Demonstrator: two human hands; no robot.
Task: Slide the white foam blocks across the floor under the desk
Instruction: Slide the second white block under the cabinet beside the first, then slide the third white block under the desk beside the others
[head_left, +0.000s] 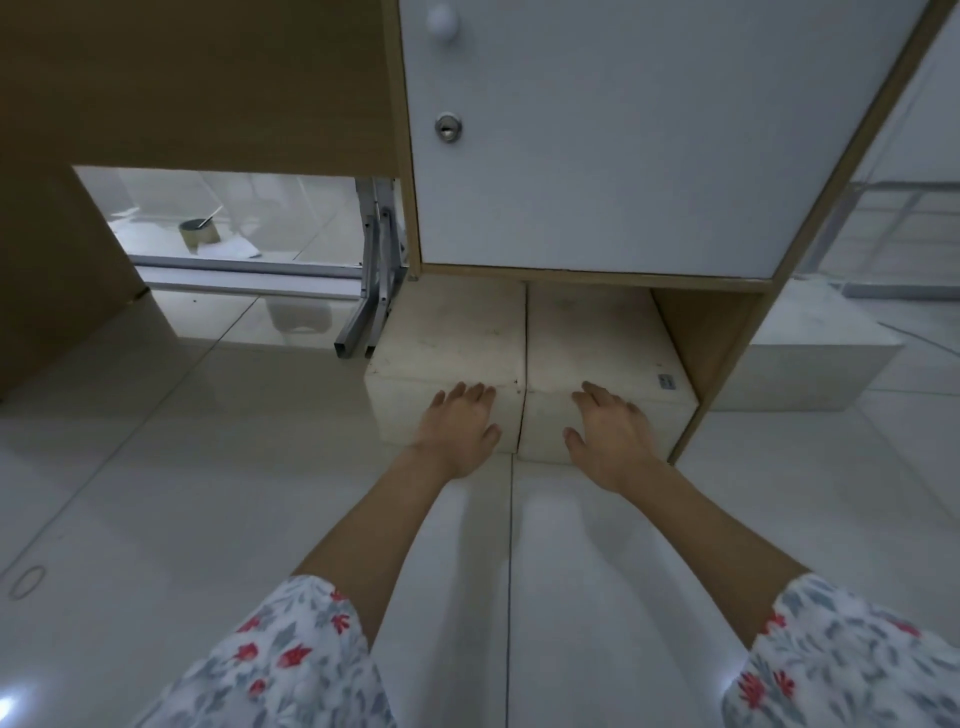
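Note:
Two white foam blocks lie side by side on the tiled floor, their far ends under the desk's white cabinet (597, 156). The left foam block (452, 332) sticks out past the cabinet's left edge. The right foam block (597, 338) sits in the gap beside the wooden side panel (711, 332). My left hand (460, 426) lies flat, fingers spread, on the near face of the left block. My right hand (610, 436) presses flat on the near face of the right block. Neither hand grips anything.
A folded metal bracket (371, 291) leans against the left block's far left side. Another white foam block (810, 358) lies right of the side panel. A tape roll (200, 231) and papers lie beyond the desk's back opening. The wooden desk panel (47, 291) stands at left.

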